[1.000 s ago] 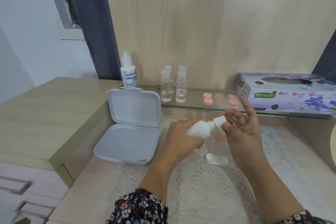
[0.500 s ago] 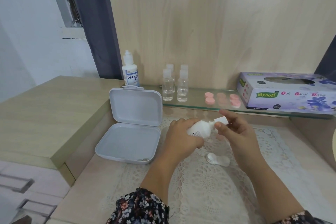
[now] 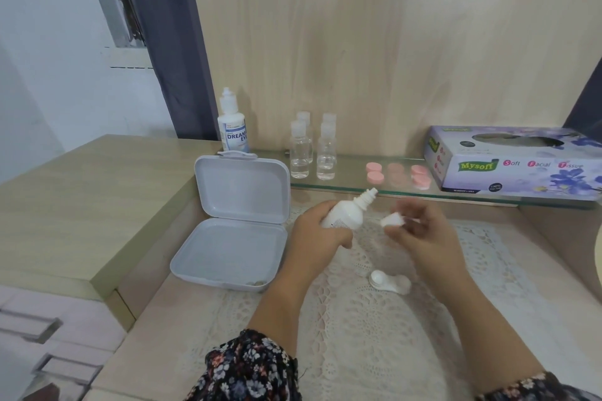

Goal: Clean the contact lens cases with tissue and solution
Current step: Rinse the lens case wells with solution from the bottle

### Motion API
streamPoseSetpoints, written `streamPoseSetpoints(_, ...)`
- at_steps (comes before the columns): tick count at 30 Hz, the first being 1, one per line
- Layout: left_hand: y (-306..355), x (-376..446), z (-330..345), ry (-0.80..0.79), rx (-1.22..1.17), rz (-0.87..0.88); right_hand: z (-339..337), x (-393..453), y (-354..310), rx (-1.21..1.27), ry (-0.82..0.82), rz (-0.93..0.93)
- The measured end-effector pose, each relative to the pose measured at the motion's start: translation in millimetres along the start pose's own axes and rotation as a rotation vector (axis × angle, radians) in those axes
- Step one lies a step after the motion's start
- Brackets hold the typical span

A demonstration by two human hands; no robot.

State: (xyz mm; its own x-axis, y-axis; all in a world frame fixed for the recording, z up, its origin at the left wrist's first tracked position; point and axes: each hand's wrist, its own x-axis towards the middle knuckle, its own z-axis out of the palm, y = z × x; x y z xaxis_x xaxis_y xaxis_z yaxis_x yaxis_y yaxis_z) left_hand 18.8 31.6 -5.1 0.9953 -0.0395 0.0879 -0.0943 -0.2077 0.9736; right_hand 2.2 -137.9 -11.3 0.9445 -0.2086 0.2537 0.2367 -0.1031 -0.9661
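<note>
Cap was off. Left hand gripped the solution bottle at frame centre, nozzle tilted up-right. Right hand pinched the cap just beside it. Lens case lay on the lace mat below, wells open. Best move: park the cap, tip the nozzle low over one well, squeeze lightly. Tissue box sat far right.

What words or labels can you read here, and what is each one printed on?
"DREAM EYE", cut off at the edge: upright white solution bottle with a blue label on the glass shelf.
"Mysoft": green banner on the purple flowered tissue box.
"Soft Facial Tissue": same box front.
Round dark badges on the box: too small to read.
Print on the white squeeze bottle held by the left hand: too blurred to read.
</note>
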Motion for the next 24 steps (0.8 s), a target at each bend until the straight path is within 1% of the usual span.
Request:
streamPoseSetpoints(2,-1,1,-1,0.017,-0.030,0.021,10,-4,9,-0.311,-0.095,0.022)
streamPoseSetpoints(3,-1,1,-1,0.021,-0.038,0.031,14,-3,12,-0.428,-0.140,0.016)
streamPoseSetpoints(5,-1,1,-1,0.027,-0.040,0.047,19,0,14,-0.598,-0.204,0.029)
streamPoseSetpoints(7,-1,2,-1,0.032,-0.030,0.053,21,6,15,-0.735,-0.212,0.038)
streamPoseSetpoints(9,-2,3,-1,0.030,-0.023,0.056,20,7,16,-0.777,-0.208,0.039)
streamPoseSetpoints(10,-2,3,0,0.029,-0.015,0.056,18,6,14,-0.754,-0.212,0.037)
streamPoseSetpoints(12,-3,4,1,0.024,0.008,0.058,10,1,7,-0.637,-0.194,0.031)
streamPoseSetpoints(14,-4,6,2,0.016,0.028,0.062,-2,-2,-3,-0.523,-0.133,0.019)
streamPoseSetpoints(16,-5,6,3,0.006,0.032,0.070,-19,-1,-11,-0.522,-0.124,0.043)
streamPoseSetpoints(17,-5,6,4,0.000,0.033,0.078,-27,-1,-14,-0.545,-0.168,0.079)
streamPoseSetpoints(20,-4,7,4,0.001,0.054,0.102,-42,-6,-17,-0.690,-0.365,0.222)
streamPoseSetpoints(22,-4,8,5,0.013,0.065,0.108,-45,-12,-15,-0.813,-0.456,0.235)
streamPoseSetpoints(24,-5,10,5,0.028,0.072,0.123,-45,-16,-13,-0.858,-0.485,0.194)
